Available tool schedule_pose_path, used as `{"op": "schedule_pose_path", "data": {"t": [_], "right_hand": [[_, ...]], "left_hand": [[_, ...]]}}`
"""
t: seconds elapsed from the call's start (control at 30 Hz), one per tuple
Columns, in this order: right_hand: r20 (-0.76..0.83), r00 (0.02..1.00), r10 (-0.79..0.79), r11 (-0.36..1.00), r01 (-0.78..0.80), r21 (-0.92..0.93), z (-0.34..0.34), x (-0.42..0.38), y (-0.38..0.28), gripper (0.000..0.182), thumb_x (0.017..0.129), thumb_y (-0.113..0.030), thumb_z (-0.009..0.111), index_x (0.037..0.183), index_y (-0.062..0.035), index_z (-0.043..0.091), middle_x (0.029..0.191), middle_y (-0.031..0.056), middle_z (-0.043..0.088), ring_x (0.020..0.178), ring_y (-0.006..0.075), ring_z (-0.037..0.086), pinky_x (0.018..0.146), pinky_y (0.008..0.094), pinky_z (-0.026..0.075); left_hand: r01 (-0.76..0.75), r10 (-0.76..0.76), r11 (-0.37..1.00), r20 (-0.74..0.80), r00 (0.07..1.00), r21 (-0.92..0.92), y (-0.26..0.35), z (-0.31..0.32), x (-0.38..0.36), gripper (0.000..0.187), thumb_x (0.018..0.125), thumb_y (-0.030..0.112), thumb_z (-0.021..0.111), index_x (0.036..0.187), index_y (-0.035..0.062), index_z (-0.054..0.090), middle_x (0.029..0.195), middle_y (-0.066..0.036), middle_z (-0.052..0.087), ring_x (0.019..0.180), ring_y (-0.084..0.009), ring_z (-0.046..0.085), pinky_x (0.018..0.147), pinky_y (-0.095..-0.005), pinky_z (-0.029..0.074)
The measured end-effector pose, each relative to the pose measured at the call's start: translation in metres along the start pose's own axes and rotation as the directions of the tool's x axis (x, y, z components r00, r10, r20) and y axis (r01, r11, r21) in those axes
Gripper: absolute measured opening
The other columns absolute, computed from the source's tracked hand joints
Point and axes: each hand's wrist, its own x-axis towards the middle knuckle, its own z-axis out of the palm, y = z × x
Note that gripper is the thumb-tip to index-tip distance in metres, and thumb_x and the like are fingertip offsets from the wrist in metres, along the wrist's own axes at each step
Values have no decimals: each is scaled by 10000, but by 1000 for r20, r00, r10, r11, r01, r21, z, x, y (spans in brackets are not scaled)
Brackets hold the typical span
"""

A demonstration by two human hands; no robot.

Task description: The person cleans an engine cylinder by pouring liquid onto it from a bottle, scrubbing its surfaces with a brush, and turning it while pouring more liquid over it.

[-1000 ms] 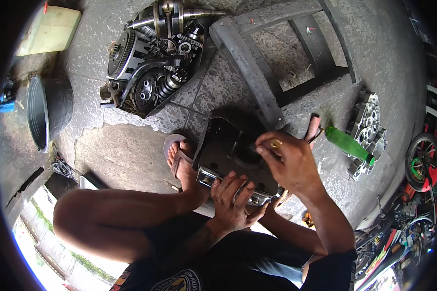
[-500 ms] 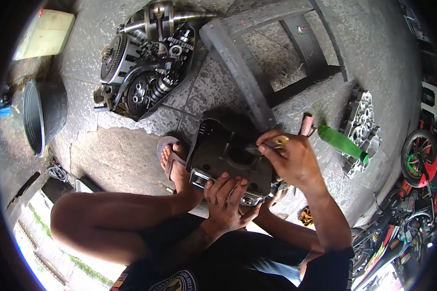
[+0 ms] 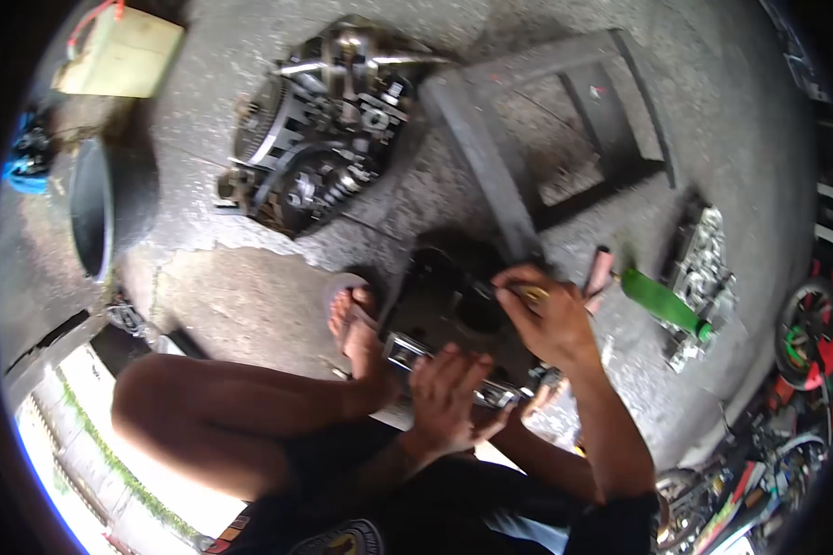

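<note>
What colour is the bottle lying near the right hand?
The bottle is green, best seen in the head view.

Open floor [image 3: 250, 287] gives passage between the bucket [image 3: 93, 217] and the foot [image 3: 350, 319]; beyond the right hand [image 3: 553, 319] the frame [image 3: 481, 153] blocks the way, and rightward the bottle [image 3: 659, 302].

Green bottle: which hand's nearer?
Right. The right hand is just left of the bottle in the picture, not touching it. The left hand is farther off, lower left, on the dark block's near edge.
</note>
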Motion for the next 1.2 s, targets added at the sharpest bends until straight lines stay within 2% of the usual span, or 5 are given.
{"op": "schedule_pose_path", "data": {"t": [0.2,0.83,1.0,1.07,1.2], "right_hand": [[-155,953,-260,944,285,168,21,-4,17,135,855,-84,708,978,-41,673,922,124,727,835,279,726,731,348,571],[-275,955,110,993,-96,66,-45,-50,16,132,858,-142,703,933,-35,714,760,148,714,689,259,722,643,345,550],[-223,924,310,746,-91,660,-23,-33,56,118,892,-94,649,968,-21,700,818,170,716,724,286,719,674,367,560],[-230,970,-75,997,75,-8,-30,-52,50,102,880,-74,649,956,-25,696,814,179,710,740,306,715,705,387,559],[-292,955,-47,998,35,-45,-39,-67,49,114,888,-151,661,921,-46,692,712,165,689,717,326,706,677,415,543]], "left_hand": [[-1,1,1000,2,1000,20,3,-1,1,657,817,494,684,1297,63,559,1226,-101,547,1285,-299,430,1121,-499,194],[-67,60,992,70,996,106,0,-3,4,763,778,514,709,1309,0,517,1282,-174,454,1309,-367,364,1087,-529,259],[-44,42,997,23,999,64,1,2,2,703,781,493,704,1316,72,528,1268,-113,494,1329,-322,372,1124,-528,192],[-59,57,996,29,998,72,1,2,1,707,770,480,715,1319,77,524,1271,-116,491,1328,-329,371,1122,-534,195],[-78,77,995,24,997,62,3,2,5,713,746,437,741,1319,77,518,1274,-139,480,1324,-361,367,1117,-549,205]]}}
